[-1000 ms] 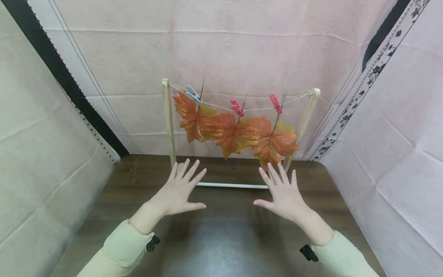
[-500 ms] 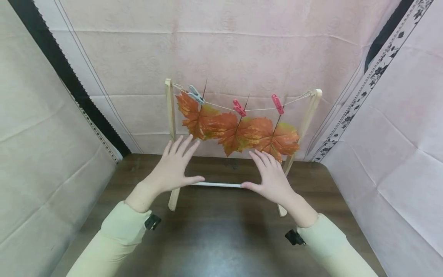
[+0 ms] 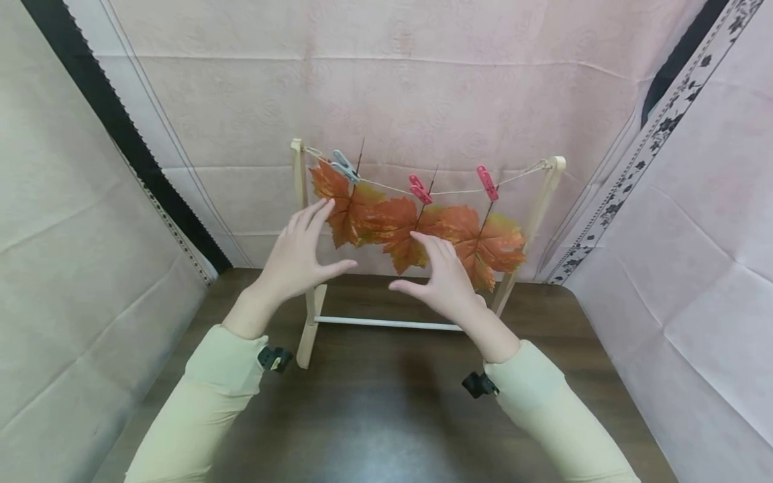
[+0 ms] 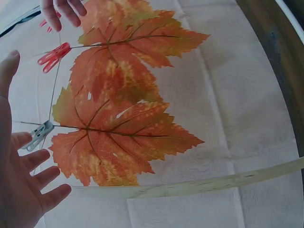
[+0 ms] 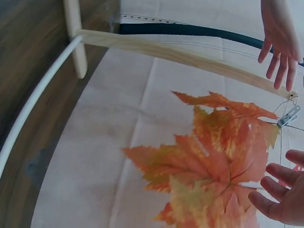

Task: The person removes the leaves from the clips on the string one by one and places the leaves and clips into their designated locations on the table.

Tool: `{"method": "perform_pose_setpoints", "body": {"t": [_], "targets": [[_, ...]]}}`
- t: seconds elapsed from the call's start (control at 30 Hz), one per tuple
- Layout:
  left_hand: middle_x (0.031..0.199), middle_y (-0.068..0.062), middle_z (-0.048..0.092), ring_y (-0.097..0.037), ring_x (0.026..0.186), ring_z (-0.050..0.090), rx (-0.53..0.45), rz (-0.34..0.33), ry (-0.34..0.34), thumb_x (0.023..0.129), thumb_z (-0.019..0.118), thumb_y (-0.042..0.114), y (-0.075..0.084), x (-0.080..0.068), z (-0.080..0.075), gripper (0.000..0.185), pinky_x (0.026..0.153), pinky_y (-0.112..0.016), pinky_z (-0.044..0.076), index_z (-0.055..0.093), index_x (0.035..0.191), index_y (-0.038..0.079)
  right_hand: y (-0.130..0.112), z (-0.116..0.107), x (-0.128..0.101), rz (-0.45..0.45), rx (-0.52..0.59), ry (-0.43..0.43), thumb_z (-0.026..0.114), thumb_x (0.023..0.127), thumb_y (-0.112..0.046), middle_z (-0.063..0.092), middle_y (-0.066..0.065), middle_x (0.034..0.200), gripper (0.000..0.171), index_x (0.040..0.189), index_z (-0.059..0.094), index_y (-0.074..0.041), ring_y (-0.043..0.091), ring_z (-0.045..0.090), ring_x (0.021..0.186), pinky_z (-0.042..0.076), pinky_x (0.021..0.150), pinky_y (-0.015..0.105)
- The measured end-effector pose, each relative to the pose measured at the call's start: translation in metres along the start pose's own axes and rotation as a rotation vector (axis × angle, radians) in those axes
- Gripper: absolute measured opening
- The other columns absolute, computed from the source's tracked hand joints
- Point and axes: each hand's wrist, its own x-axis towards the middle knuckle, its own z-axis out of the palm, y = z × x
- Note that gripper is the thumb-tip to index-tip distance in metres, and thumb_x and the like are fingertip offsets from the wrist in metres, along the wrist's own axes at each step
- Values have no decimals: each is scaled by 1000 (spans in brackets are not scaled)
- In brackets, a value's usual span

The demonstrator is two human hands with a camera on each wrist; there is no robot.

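Your three leaves (image 3: 406, 223) are orange-red with yellow-green patches, jagged edges and dark stems, overlapping in a row as they hang from the string (image 3: 455, 192) by one blue peg (image 3: 344, 166) and two pink pegs (image 3: 421, 190). Your left hand (image 3: 296, 251) is near the leftmost; your right (image 3: 443, 278) fronts the middle, contact unclear. Both hold nothing, thumbs spread from fingers.

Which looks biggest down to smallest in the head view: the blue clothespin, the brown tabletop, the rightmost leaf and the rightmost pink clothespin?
Largest to smallest:
1. Brown tabletop
2. Rightmost leaf
3. Blue clothespin and rightmost pink clothespin: too alike to rank
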Motion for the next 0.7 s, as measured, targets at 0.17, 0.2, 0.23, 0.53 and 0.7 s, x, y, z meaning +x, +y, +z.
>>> {"method": "perform_pose_setpoints", "body": {"t": [0.17,0.2,0.23,0.53,0.7], "targets": [[151,-11,29,-34,137,28,-111,-46,71,77,71,49,0,12,-7,93,105,-59,32,23,148,13,-14,3,21,24,111,15,74,75,-48,42,6,142,85,142,36,-12,24,36,130,38,105,50],[151,-10,30,-33,138,28,-139,-59,82,77,70,49,1,15,-8,92,106,-59,32,23,148,14,-17,3,25,36,141,16,74,75,-47,42,6,142,84,142,36,-12,24,35,130,38,105,50],[151,-9,30,-32,138,28,-168,-77,88,78,70,50,2,17,-9,92,106,-58,32,23,149,15,-19,4,29,48,170,19,74,76,-45,43,7,141,82,141,36,-12,24,35,130,37,105,50],[138,-13,44,-28,116,50,-451,-164,131,87,65,37,10,36,-17,79,92,-45,49,21,149,15,-39,16,63,139,351,54,74,78,-40,44,9,139,77,139,38,-12,22,41,129,40,105,44],[135,-14,48,-27,112,53,-497,-163,148,90,61,31,7,45,-17,70,92,-42,49,24,147,12,-47,21,77,191,430,97,74,79,-40,44,9,138,75,138,38,-10,22,43,127,43,103,40]]}}
